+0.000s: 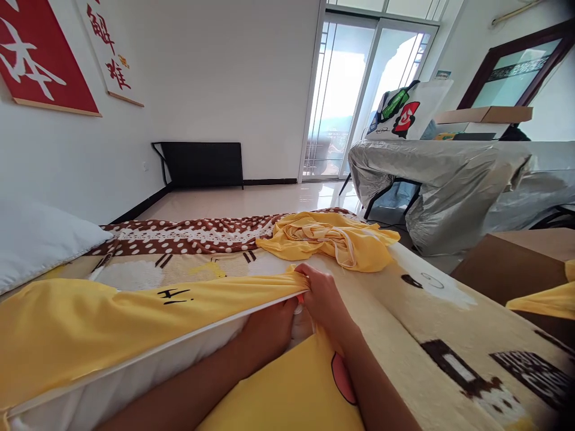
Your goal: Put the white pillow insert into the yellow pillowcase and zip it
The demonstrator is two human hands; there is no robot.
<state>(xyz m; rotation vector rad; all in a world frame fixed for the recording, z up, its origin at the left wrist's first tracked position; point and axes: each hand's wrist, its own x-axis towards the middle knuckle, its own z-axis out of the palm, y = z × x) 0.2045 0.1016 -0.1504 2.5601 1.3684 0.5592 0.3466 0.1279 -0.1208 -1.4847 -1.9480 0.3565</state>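
Observation:
A yellow pillowcase with black marks is spread over a white pillow, whose side shows along the open edge. My right hand is closed on the pillowcase's edge, pulling its fabric taut. Just left of it, my left hand reaches into the opening, curled against the white pillow near its corner; its fingertips are mostly hidden under the fabric. The pillowcase's lower side, with a pink round patch, lies between my forearms. A small red spot shows beside my right fingers.
Beyond my hands, a crumpled yellow cloth lies on the patterned beige blanket. Another white pillow is at the left. A cardboard box stands at the right, near a table under silver sheeting.

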